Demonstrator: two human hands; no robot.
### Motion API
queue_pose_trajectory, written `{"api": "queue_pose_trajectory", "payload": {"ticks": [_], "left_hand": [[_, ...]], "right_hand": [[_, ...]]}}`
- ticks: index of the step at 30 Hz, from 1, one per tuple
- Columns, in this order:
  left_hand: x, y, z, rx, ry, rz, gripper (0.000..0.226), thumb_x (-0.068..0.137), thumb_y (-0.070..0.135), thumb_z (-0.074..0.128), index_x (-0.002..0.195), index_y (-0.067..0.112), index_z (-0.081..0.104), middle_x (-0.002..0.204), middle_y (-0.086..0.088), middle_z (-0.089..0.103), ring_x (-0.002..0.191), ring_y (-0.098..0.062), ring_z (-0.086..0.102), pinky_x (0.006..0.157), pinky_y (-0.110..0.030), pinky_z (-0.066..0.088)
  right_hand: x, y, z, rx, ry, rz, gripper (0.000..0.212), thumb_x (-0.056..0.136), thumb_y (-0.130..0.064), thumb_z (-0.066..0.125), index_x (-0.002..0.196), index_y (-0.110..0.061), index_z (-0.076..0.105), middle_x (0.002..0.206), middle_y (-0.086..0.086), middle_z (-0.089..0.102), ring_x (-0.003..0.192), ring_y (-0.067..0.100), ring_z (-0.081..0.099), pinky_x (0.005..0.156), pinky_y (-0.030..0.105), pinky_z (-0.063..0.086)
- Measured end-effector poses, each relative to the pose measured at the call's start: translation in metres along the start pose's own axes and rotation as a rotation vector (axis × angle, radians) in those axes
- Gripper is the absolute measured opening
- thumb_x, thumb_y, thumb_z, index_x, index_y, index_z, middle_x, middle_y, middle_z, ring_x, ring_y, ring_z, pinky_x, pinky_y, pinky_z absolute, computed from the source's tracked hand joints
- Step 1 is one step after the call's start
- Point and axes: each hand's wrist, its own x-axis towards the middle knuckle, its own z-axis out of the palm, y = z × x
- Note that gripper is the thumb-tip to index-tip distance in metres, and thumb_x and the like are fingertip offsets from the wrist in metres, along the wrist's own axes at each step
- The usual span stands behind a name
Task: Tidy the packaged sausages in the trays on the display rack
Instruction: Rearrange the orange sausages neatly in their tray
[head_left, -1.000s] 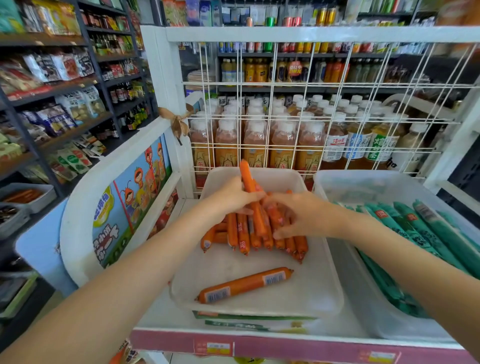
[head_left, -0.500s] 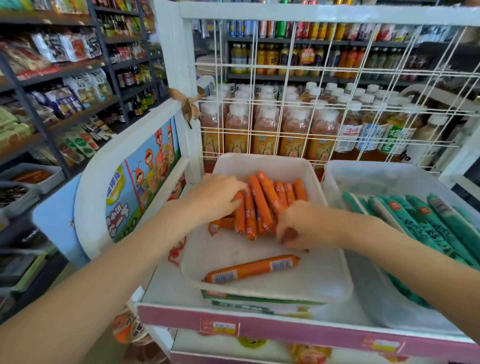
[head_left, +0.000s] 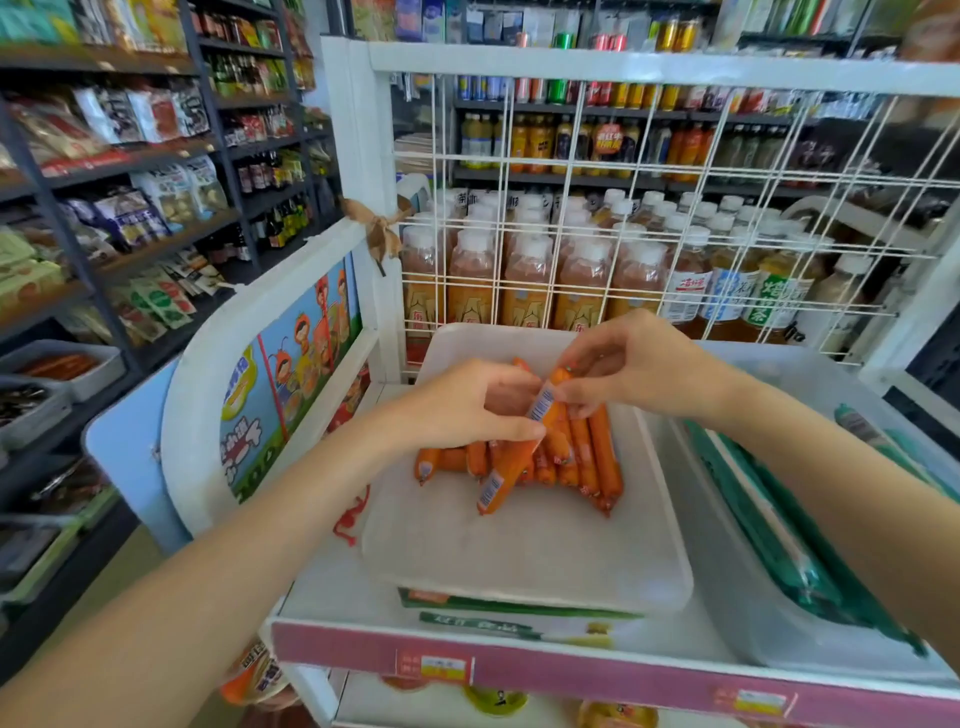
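A white tray (head_left: 524, 561) sits on the display rack with a row of orange packaged sausages (head_left: 587, 457) lined up at its far half. One long orange sausage (head_left: 511, 465) is lifted at a slant above the row. My left hand (head_left: 467, 405) grips its middle with thumb and fingers. My right hand (head_left: 634, 364) pinches its upper end. The near half of the tray is bare. A second tray (head_left: 748, 587) to the right holds green packaged sausages (head_left: 779, 525).
A white wire grid (head_left: 649, 218) backs the rack, with bottled drinks behind it. A white curved side panel (head_left: 291, 384) with cartoon print stands on the left. The rack's pink front edge (head_left: 571, 670) carries price labels. Snack shelves line the left aisle.
The lone sausage that lay at the tray's front is now lifted and held by both hands over the row. Both hands rose from the pile. The camera moved closer.
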Motion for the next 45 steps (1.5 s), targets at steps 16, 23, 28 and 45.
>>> {"api": "queue_pose_trajectory", "payload": {"ticks": [16,23,28,45], "left_hand": [[0.005,0.014,-0.013,-0.052,0.237,0.146,0.021,0.086,0.013,0.060,0.106,0.018,0.063,0.102,0.001,0.069,0.092,-0.009,0.066,0.079,-0.020,0.053],[0.014,0.012,-0.037,-0.867,0.586,-0.186,0.012,0.087,0.018,0.060,0.094,0.010,0.065,0.094,-0.006,0.070,0.083,-0.014,0.067,0.063,-0.019,0.056],[0.020,0.009,-0.039,-0.938,0.568,-0.219,0.011,0.087,0.017,0.060,0.092,0.009,0.063,0.091,-0.007,0.068,0.084,-0.014,0.065,0.063,-0.018,0.056],[0.048,-0.033,-0.017,0.064,0.220,-0.585,0.047,0.096,0.036,0.041,0.137,0.013,0.036,0.097,0.004,0.054,0.085,-0.007,0.050,0.071,-0.021,0.040]], "right_hand": [[-0.002,-0.001,-0.014,0.632,0.106,0.037,0.025,0.069,-0.012,0.063,0.092,-0.004,0.067,0.080,0.009,0.072,0.073,0.015,0.070,0.069,0.022,0.057],[-0.004,0.000,0.013,0.065,-0.030,-0.125,0.067,0.068,-0.009,0.078,0.121,-0.035,0.046,0.095,-0.008,0.068,0.086,0.006,0.068,0.080,0.017,0.052],[0.001,0.000,0.010,0.109,0.007,-0.157,0.060,0.072,-0.006,0.074,0.122,-0.028,0.049,0.099,-0.002,0.070,0.085,0.008,0.069,0.081,0.020,0.054],[0.057,0.039,-0.002,-0.487,-0.173,-0.106,0.035,0.092,0.000,0.044,0.114,-0.017,0.064,0.114,-0.008,0.064,0.103,0.003,0.058,0.090,0.009,0.041]]}}
